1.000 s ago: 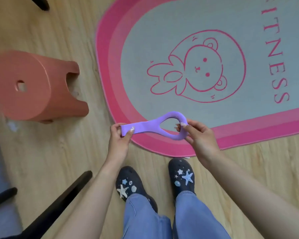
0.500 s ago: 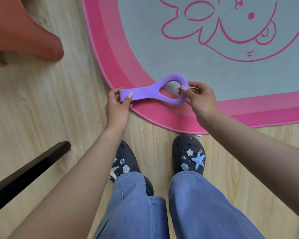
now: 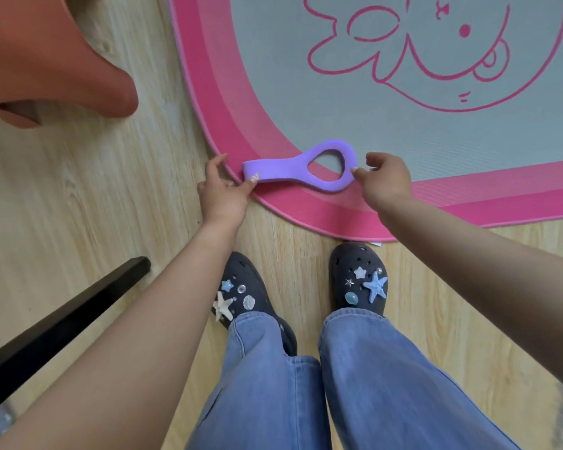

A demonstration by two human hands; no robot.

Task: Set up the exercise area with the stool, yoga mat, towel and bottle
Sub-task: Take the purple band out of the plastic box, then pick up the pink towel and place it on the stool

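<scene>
The purple strap (image 3: pixel 283 173) was lowered onto the pink border of the mat (image 3: pixel 338 108); left hand (image 3: pixel 223 193) and right hand (image 3: pixel 385 183) were spread, thumbs just touching it. Left there, it could be tripped over.

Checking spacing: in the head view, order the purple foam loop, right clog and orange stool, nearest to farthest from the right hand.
From the right hand:
1. purple foam loop, at its thumb
2. right clog, below it
3. orange stool, far left
</scene>
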